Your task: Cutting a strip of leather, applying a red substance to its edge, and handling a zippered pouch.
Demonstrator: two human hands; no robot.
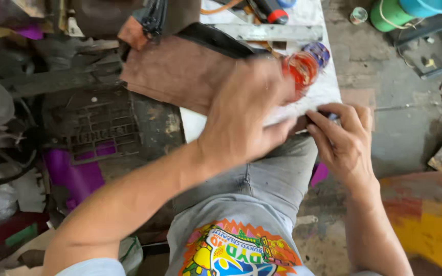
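My left hand (246, 115) is blurred with motion over the near edge of a white worktable (313, 30), its fingers curled, covering what lies beneath; I cannot tell whether it holds anything. My right hand (344, 138) pinches a small dark object (328, 116) at the table's near edge, mostly hidden by the fingers. Just beyond the left hand lies a red-orange translucent item (300, 69) with a purple-blue end (319, 52). A brown leather-like sheet (180, 71) with a black strip (216, 41) along it lies on the table to the left.
A dark metal treadle grate (103, 130) and purple sheet (72, 176) sit lower left among clutter. A red-capped tool (272, 13) lies at the table's far end. Green and blue containers (410, 10) stand on the concrete floor at upper right. A painted red-yellow surface (431, 220) is right.
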